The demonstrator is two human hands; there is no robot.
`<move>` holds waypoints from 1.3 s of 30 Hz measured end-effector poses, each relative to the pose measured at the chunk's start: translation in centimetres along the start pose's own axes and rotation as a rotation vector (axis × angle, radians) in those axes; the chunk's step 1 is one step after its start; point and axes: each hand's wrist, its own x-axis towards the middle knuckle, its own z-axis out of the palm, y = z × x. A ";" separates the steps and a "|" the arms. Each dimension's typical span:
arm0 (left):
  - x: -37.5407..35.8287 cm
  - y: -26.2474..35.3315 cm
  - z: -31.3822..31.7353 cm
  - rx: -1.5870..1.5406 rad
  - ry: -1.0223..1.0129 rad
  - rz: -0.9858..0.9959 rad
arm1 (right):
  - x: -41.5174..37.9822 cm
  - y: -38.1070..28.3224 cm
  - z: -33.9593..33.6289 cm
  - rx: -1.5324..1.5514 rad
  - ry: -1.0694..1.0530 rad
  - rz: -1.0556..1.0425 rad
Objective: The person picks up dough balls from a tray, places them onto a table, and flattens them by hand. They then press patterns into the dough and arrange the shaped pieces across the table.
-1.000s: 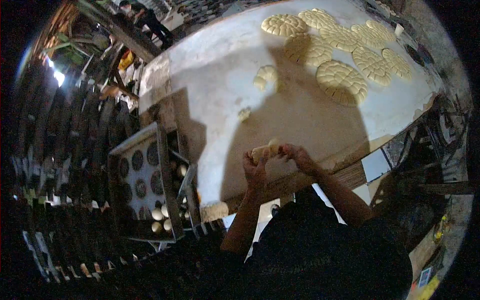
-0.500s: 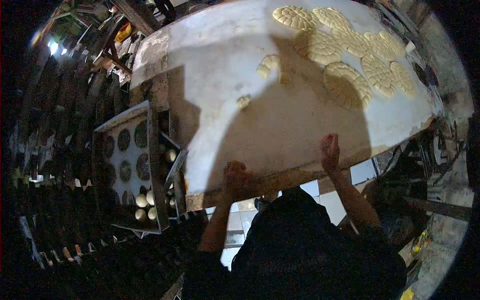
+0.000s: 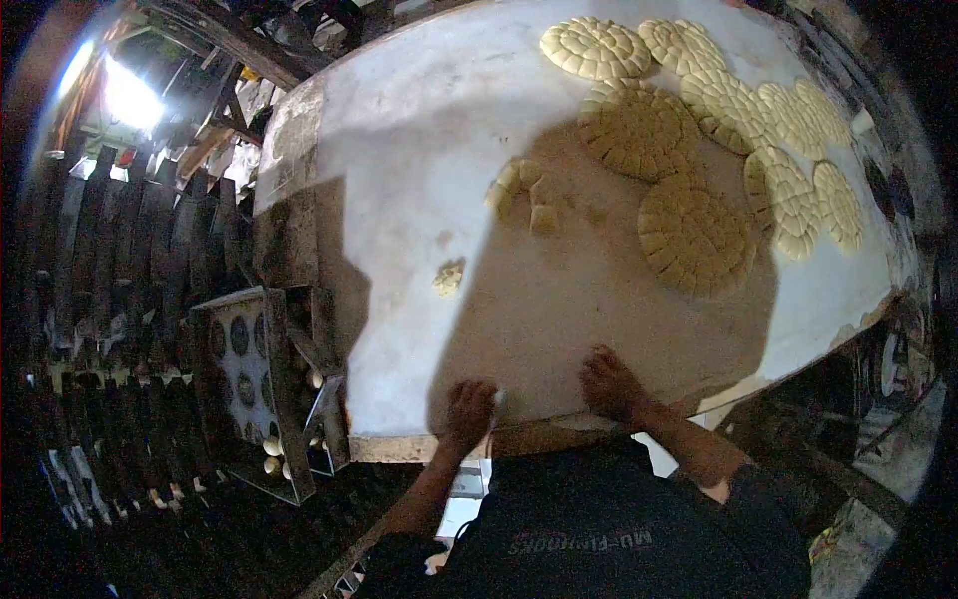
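My left hand [image 3: 471, 407] is over the near edge of the white tabletop [image 3: 404, 384], in shadow, its fingers curled closed. A small pale bit shows beside its thumb; what the fingers hold, if anything, is too dark to tell. My right hand [image 3: 611, 384] is also closed, low over the table a little to the right, and its grip is hidden in the shadow. Farther up the table lies a short curved row of dough pieces [image 3: 518, 182]. A small crumbly lump of dough [image 3: 449, 279] sits nearer, to the left of the shadow.
Several flat dough coils [image 3: 696, 235], scored into segments, cover the far right of the table. At the left stands an upright crate [image 3: 299, 394] with round holes in its panel and pale dough balls [image 3: 272, 446] low inside. Dark wooden slats [image 3: 90, 270] line the left side.
The view has shifted, so the coils appear larger and nearer. My right hand has come down and left, closer to my left hand. My body leans nearer the table.
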 end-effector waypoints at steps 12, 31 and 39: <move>4.1 1.1 -1.6 -0.891 0.398 -0.291 | 5.6 1.2 -1.2 0.056 -0.036 0.132; -6.9 -4.9 -4.8 -0.606 0.252 -0.361 | 4.0 5.9 -2.2 0.086 -0.141 0.629; -24.4 -18.9 -28.4 -0.477 0.631 -0.678 | 27.4 -20.2 -4.5 0.640 -0.328 0.129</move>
